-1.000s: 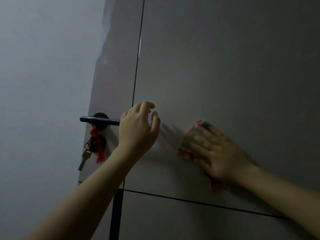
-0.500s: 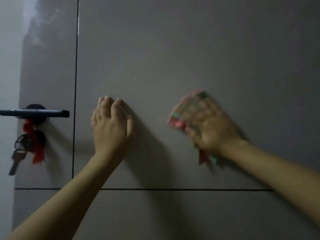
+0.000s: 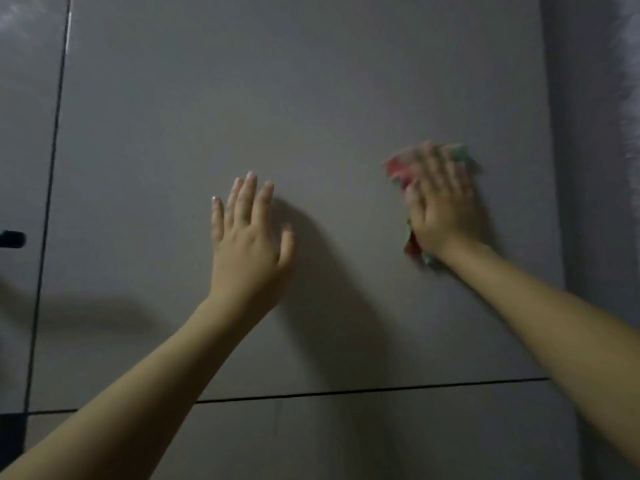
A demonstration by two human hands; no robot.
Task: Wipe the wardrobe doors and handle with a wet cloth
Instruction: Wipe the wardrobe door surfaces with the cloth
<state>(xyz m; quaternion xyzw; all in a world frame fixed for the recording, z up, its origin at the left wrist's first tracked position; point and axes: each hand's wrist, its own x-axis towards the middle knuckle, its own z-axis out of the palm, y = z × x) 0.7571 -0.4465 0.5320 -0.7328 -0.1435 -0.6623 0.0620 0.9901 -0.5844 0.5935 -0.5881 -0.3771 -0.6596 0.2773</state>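
A grey wardrobe door (image 3: 277, 109) fills the view. My right hand (image 3: 441, 206) presses a red and green checked cloth (image 3: 398, 168) flat against the door near its right edge, with the fingers spread over it; the hand and cloth are blurred. My left hand (image 3: 249, 237) rests flat on the door about a hand's width to the left, fingers straight and pointing up, holding nothing. Only the tip of the black handle (image 3: 12, 239) shows at the far left edge.
A dark vertical gap (image 3: 52, 188) separates this door from the panel on the left. A horizontal seam (image 3: 346, 393) runs across below the hands. A darker grey side surface (image 3: 595, 202) borders the door on the right.
The view has swung right, so the handle and keys have slid out at the left. My right hand has carried the cloth right and slightly up. My left hand has opened flat on the door.
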